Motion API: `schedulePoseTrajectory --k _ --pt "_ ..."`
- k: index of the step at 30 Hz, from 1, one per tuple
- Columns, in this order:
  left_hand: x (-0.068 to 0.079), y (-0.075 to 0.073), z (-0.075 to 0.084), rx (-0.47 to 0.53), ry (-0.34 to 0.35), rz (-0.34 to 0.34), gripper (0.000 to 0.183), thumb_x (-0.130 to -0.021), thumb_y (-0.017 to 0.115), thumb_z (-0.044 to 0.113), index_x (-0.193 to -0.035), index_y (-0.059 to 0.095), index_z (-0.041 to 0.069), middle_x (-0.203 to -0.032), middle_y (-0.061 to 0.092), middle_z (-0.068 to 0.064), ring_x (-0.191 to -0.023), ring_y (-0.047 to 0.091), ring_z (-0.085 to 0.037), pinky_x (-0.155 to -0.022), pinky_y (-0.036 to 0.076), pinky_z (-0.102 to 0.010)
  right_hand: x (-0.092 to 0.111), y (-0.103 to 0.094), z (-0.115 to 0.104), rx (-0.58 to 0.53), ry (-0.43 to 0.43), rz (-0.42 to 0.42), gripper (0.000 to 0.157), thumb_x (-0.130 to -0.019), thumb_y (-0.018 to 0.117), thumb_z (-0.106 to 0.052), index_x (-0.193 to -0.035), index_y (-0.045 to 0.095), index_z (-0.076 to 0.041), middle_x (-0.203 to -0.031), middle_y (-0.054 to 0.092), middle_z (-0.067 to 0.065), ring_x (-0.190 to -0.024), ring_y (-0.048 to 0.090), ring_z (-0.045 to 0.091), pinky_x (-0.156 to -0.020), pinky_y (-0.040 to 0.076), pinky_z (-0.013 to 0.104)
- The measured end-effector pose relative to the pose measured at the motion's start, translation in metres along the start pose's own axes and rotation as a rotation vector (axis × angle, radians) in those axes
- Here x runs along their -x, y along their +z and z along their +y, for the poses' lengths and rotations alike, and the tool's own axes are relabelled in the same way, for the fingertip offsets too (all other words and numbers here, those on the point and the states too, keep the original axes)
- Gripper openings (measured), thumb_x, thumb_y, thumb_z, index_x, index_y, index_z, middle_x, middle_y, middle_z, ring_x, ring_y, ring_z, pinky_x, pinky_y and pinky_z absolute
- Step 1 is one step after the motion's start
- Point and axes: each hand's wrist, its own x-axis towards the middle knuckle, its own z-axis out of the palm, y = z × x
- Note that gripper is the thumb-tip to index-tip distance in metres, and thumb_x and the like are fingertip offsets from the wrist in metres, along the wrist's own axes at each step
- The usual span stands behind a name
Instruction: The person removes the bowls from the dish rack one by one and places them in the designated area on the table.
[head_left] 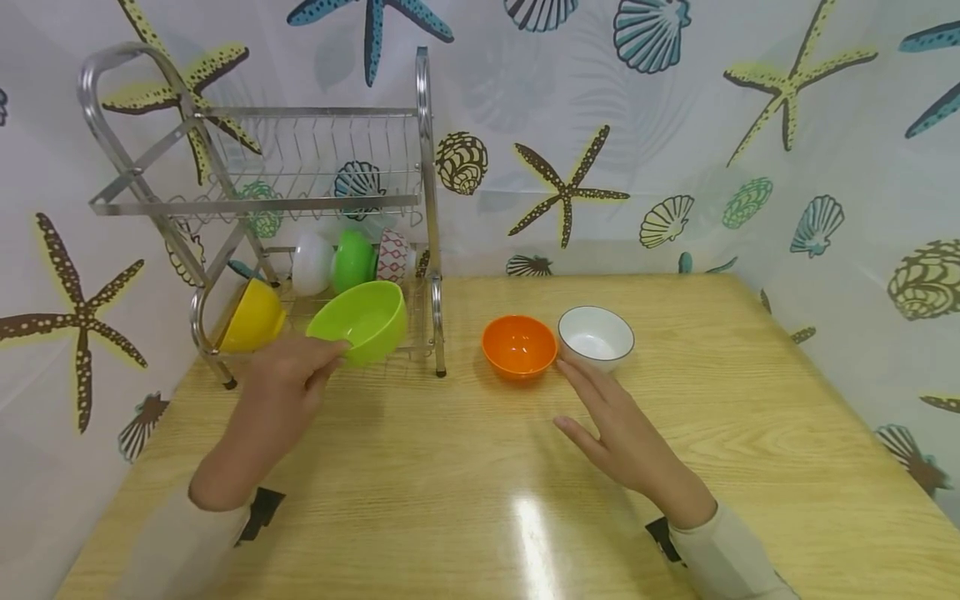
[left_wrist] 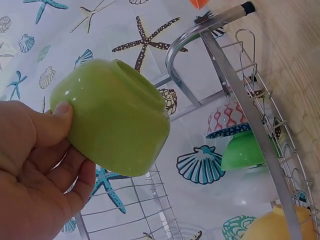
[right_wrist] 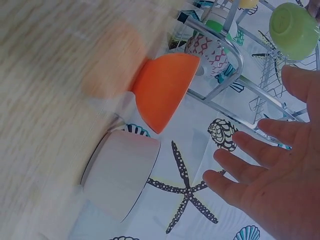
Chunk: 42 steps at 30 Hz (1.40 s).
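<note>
A lime-green bowl (head_left: 367, 321) is pinched at its rim by my left hand (head_left: 281, 375), tilted and held up in front of the rack's lower tier. In the left wrist view the thumb lies on the wall of the lime bowl (left_wrist: 115, 120), and the other fingers curl behind it. My right hand (head_left: 626, 437) hovers over the table with fingers spread and holds nothing. Just beyond its fingertips stand an orange bowl (head_left: 519, 348) and a white bowl with a dark rim (head_left: 596, 335), both upright and side by side.
A two-tier metal dish rack (head_left: 431, 208) stands at the back left. On its lower tier are a yellow bowl (head_left: 255, 317), a white bowl (head_left: 311, 265), a green bowl (head_left: 352, 261) and a red-patterned bowl (head_left: 392, 257). A patterned curtain (head_left: 675, 125) hangs behind the wooden table (head_left: 450, 500).
</note>
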Motion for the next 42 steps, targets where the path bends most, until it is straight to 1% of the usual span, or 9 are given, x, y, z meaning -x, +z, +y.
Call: schedulePoseTrajectory --k 4,7,11,18,22,25,31,38,42 --pt "0.000 0.000 0.008 0.031 0.020 -0.022 0.025 -0.074 0.074 -0.011 -0.098 0.073 -0.002 -0.088 0.072 -0.012 -0.081 0.065 -0.027 -0.077 0.052 -0.042 0.001 -0.001 -0.001 0.000 0.003 -0.011 0.068 -0.093 0.065 -0.025 -0.150 0.030 -0.011 -0.156 0.025 0.006 -0.138 0.033 0.030 -0.110 0.033 0.050" --pt "0.000 0.000 0.013 0.040 0.056 -0.033 0.027 -0.073 0.074 -0.013 -0.098 0.073 -0.002 -0.088 0.072 -0.011 -0.083 0.066 -0.026 -0.081 0.051 -0.042 0.001 -0.001 -0.001 -0.003 0.008 -0.022 0.069 -0.093 0.064 -0.027 -0.150 0.029 -0.011 -0.157 0.024 0.006 -0.139 0.032 0.029 -0.111 0.032 0.049" --pt "0.000 0.001 0.017 0.035 0.134 -0.043 0.029 -0.072 0.074 -0.015 -0.097 0.073 -0.001 -0.089 0.072 -0.009 -0.082 0.065 -0.024 -0.080 0.051 -0.041 -0.001 -0.001 -0.001 -0.005 0.004 -0.023 0.069 -0.093 0.064 -0.027 -0.151 0.029 -0.011 -0.157 0.023 0.006 -0.139 0.031 0.030 -0.111 0.032 0.050" --pt "0.003 0.006 0.021 0.059 0.246 -0.066 0.035 -0.071 0.072 -0.018 -0.098 0.071 0.004 -0.094 0.071 -0.007 -0.088 0.062 -0.024 -0.088 0.049 -0.040 -0.004 -0.001 -0.002 -0.003 -0.007 -0.014 0.070 -0.093 0.064 -0.025 -0.151 0.028 -0.011 -0.156 0.025 0.008 -0.138 0.033 0.032 -0.110 0.032 0.051" --pt "0.002 0.008 0.026 0.058 0.311 -0.052 0.034 -0.073 0.069 -0.019 -0.098 0.071 0.004 -0.094 0.070 -0.006 -0.088 0.062 -0.023 -0.088 0.049 -0.040 -0.004 -0.002 -0.004 -0.010 -0.010 -0.017 0.069 -0.093 0.064 -0.024 -0.150 0.029 -0.009 -0.156 0.025 0.009 -0.138 0.032 0.032 -0.110 0.032 0.051" --pt "0.001 0.012 0.029 0.065 0.361 -0.034 0.035 -0.071 0.069 -0.020 -0.097 0.071 0.003 -0.094 0.070 -0.006 -0.088 0.062 -0.024 -0.086 0.051 -0.040 -0.003 -0.002 -0.005 -0.011 -0.006 -0.015 0.069 -0.093 0.065 -0.024 -0.150 0.029 -0.009 -0.156 0.025 0.009 -0.138 0.032 0.032 -0.110 0.032 0.051" --pt "0.001 0.019 0.036 0.087 0.395 -0.046 0.036 -0.069 0.070 -0.020 -0.098 0.072 0.002 -0.095 0.071 -0.007 -0.089 0.063 -0.024 -0.085 0.053 -0.040 -0.003 -0.001 -0.006 -0.005 -0.010 -0.013 0.069 -0.093 0.064 -0.025 -0.150 0.029 -0.009 -0.156 0.025 0.010 -0.139 0.032 0.031 -0.110 0.033 0.051" --pt "-0.009 0.031 0.048 0.091 0.458 -0.011 0.039 -0.064 0.078 -0.017 -0.098 0.073 0.003 -0.094 0.071 -0.005 -0.089 0.063 -0.022 -0.086 0.054 -0.038 -0.006 -0.003 -0.007 0.001 -0.038 0.010 0.068 -0.092 0.065 -0.027 -0.148 0.033 -0.006 -0.153 0.030 0.014 -0.137 0.034 0.035 -0.110 0.032 0.052" --pt "-0.013 0.038 0.052 0.089 0.478 -0.025 0.035 -0.067 0.078 -0.013 -0.097 0.073 0.004 -0.093 0.071 -0.004 -0.090 0.063 -0.021 -0.088 0.054 -0.036 -0.006 -0.002 -0.007 -0.004 -0.046 0.024 0.067 -0.092 0.065 -0.026 -0.147 0.034 -0.005 -0.152 0.032 0.014 -0.136 0.035 0.035 -0.110 0.033 0.051"
